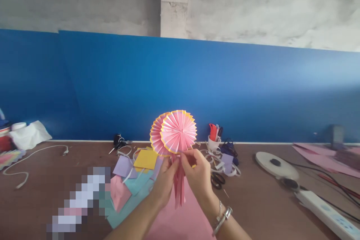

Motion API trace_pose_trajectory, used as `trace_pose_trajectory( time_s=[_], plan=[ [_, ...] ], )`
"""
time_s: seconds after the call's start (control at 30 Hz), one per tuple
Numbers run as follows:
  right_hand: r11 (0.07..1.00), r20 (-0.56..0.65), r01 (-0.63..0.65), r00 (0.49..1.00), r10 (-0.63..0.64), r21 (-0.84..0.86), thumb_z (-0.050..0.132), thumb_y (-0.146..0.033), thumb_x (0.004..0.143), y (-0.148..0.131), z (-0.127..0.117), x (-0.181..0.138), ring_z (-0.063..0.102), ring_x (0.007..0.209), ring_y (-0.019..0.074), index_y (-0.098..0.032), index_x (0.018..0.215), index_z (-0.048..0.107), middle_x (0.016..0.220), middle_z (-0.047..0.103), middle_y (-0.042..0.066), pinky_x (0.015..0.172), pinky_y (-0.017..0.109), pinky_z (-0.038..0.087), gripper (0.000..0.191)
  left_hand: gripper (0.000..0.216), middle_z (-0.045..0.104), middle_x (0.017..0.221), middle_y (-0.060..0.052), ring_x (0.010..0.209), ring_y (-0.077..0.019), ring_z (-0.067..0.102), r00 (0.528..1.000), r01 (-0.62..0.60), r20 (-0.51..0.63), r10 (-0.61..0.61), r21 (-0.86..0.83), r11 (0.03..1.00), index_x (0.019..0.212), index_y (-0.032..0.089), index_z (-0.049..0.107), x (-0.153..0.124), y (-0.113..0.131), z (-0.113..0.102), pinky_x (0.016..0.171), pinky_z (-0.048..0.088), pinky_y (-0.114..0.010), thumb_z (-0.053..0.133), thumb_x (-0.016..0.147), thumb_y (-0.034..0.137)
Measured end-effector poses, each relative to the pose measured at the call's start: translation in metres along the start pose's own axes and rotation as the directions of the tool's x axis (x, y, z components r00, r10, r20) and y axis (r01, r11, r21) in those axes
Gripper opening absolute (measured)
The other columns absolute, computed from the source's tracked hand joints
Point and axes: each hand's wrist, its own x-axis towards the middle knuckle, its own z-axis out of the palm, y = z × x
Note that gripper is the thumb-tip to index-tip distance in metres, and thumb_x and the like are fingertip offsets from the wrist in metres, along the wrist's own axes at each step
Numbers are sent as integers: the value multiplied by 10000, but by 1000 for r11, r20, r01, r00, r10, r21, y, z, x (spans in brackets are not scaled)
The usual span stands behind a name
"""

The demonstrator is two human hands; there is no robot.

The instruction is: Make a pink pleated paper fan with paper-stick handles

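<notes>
Over on the far left of the desk [56, 180] we've got a white cable [33, 155] snaking around and some crumpled white cloth [29, 135] against the blue wall. Moving right, a loose pile of coloured paper squares [132, 180] (lilac, yellow, teal, pink) sits just beside our arms, with a big pink sheet [180, 221] under them. Dead centre, our left hand [164, 182] and right hand [197, 174] are both pinched shut on the stem of the pleated paper fans [176, 133], two pink rosettes with yellow edges, held up off the desk, one overlapping the other. Looks like we're at the joining stage, squeezing the folded tails together right below the rosettes. Next bit probably needs something to fix that pinch, and one hand has to stay clamped or the pleats spring open. Further right: a white cup of pens [214, 140], curls of white paper strip [213, 155], black scissors [217, 180], a round white lamp base [277, 165] and a power strip [329, 213].
</notes>
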Motion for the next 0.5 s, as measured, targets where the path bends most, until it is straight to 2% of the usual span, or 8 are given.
trace_pose_trajectory(
  time_s=[0.17, 0.37, 0.5],
  plan=[
    [997, 42, 23, 999, -19, -80, 527, -263, 799, 1, 0, 0, 521, 554, 131, -187, 741, 596, 656, 603, 5, 527, 238, 418, 117, 326, 651, 1011, -50, 945, -199, 612, 996, -19, 90, 20, -22, 1000, 1056, 213, 560, -1, 4, 2, 803, 456, -287, 671, 760, 291],
    [984, 42, 114, 993, -109, -137, 529, -217, 774, 2, -1, 2, 515, 579, 128, -186, 716, 593, 660, 595, -2, 559, 238, 409, 91, 349, 651, 1054, -66, 985, -221, 595, 995, -39, 89, 39, 9, 999, 1051, 197, 571, 2, 6, 2, 842, 441, -319, 693, 728, 248],
    [979, 35, 129, 992, -125, -156, 526, -201, 772, 3, 0, 0, 524, 601, 130, -188, 718, 590, 674, 595, -2, 578, 239, 408, 85, 294, 667, 965, -70, 940, -234, 604, 996, -27, 81, 24, 38, 999, 975, 167, 598, 2, 5, 2, 805, 448, -320, 702, 718, 264]
  ],
)
